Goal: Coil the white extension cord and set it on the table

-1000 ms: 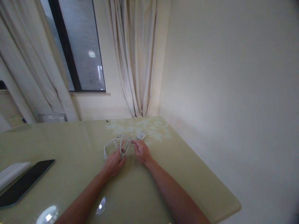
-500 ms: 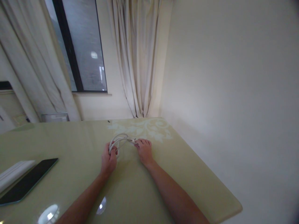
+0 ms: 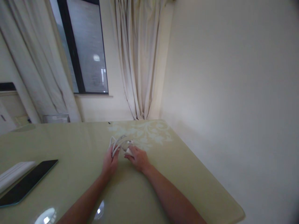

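Observation:
A coiled white cable [image 3: 117, 142] is gathered into small loops just above the glossy pale-green table [image 3: 70, 146]. My left hand [image 3: 109, 163] is closed round the left side of the loops. My right hand [image 3: 137, 158] is closed on the white plug end [image 3: 128, 151] of the cable, close beside the left hand. Both forearms reach in from the bottom edge of the view.
A dark tablet [image 3: 25, 182] lies at the table's left, beside a white flat object [image 3: 12, 175]. A pale wall runs along the table's right edge. Cream curtains [image 3: 137, 59] and a dark window [image 3: 86, 46] stand behind the far edge.
The cable has gone from wide loose loops to a tight bundle. My right hand has drawn the plug end in toward my left hand, and both hands have come closer together.

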The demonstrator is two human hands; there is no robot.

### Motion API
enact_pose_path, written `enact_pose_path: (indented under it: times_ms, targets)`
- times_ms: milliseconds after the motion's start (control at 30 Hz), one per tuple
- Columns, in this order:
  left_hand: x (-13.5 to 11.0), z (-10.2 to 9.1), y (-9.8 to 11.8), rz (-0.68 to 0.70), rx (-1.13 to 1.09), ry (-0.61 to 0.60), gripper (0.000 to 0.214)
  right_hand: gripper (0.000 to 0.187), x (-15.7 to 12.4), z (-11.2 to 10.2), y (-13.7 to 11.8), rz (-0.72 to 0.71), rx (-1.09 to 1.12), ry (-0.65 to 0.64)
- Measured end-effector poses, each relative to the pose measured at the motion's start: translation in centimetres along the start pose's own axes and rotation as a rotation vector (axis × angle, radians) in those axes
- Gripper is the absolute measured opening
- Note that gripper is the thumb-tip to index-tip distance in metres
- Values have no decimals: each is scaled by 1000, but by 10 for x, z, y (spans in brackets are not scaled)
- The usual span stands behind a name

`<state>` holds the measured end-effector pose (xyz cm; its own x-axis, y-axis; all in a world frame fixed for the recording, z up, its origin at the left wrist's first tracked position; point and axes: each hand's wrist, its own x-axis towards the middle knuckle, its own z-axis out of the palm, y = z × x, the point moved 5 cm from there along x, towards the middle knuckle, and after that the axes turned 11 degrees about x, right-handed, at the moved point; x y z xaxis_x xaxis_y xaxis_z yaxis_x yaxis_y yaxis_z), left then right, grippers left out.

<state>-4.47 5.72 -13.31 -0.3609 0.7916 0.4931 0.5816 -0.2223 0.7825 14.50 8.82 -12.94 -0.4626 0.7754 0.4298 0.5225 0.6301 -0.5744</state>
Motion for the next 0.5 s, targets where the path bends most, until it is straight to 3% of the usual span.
enact_pose_path:
  times_ms: [167, 333, 433, 500]
  targets:
    - [-12, 23, 3, 253, 112, -203, 34, 49, 1, -2, 8, 85, 149, 62]
    - [-27, 39, 20, 501, 198, -363, 39, 29, 5, 5, 9, 107, 435, 159]
    - [-32, 43, 24, 488, 190, -407, 37, 22, 5, 8, 5, 103, 521, 179]
    - [-31, 43, 22, 393, 176, -424, 42, 30, 3, 7, 6, 111, 561, 211]
